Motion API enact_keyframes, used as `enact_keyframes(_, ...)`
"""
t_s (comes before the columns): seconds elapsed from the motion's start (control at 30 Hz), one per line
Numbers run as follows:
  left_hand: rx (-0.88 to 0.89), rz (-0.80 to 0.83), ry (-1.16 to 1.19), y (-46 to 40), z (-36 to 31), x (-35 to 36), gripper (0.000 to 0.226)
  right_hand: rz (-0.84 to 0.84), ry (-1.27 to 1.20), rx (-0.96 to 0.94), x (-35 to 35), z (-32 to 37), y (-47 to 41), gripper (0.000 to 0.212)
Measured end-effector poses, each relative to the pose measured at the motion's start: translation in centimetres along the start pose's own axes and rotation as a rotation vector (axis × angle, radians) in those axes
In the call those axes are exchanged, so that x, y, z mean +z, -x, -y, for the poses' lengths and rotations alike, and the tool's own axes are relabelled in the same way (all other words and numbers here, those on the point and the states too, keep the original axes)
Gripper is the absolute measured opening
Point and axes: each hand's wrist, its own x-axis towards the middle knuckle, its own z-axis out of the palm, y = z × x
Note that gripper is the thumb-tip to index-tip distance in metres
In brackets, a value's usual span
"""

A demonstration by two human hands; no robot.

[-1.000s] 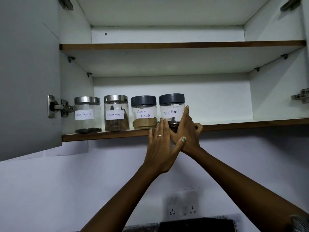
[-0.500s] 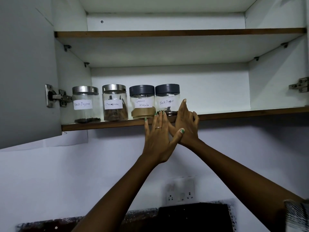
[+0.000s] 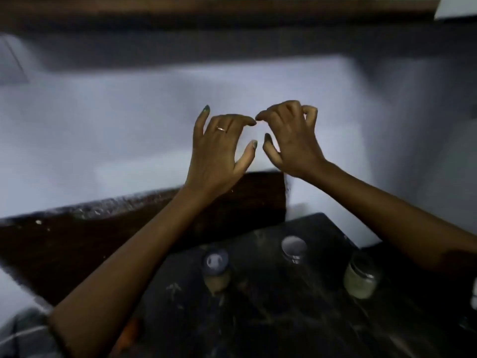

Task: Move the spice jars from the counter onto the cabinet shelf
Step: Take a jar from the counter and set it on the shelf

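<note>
Hovering empty before the wall, your left hand [image 3: 216, 153] and right hand [image 3: 291, 143] hold nothing, each grip released with fingers curled. Three blurred spice jars [image 3: 294, 249] stand on the dark surface [image 3: 271, 319] at six o'clock.

My table [image 3: 296, 319] looks like dark, speckled, polished stone; the jars [image 3: 360, 281] look glassy, one lid [image 3: 293, 245] shining like metal.
</note>
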Motion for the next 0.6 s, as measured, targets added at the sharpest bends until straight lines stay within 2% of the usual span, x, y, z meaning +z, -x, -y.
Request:
enact_keyframes(0.23,-0.049,0.338,0.139,6.4,-5.0,8.7,0.036,0.255,0.046,0.209,2.7,-5.9,12.5,0.035)
enact_keyframes(0.37,-0.090,0.591,0.214,10.2,-8.6,14.5,0.043,0.505,0.089,0.400,4.2,-9.6,21.0,0.038)
enact_keyframes(0.5,-0.147,0.869,0.310,13.8,-12.6,20.3,0.057,0.910,0.111,0.598,4.6,-12.7,28.5,0.062)
enact_keyframes(0.6,-0.201,1.054,0.424,16.0,-16.2,23.9,0.072,1.169,0.014,0.765,4.5,-14.4,32.5,0.086)
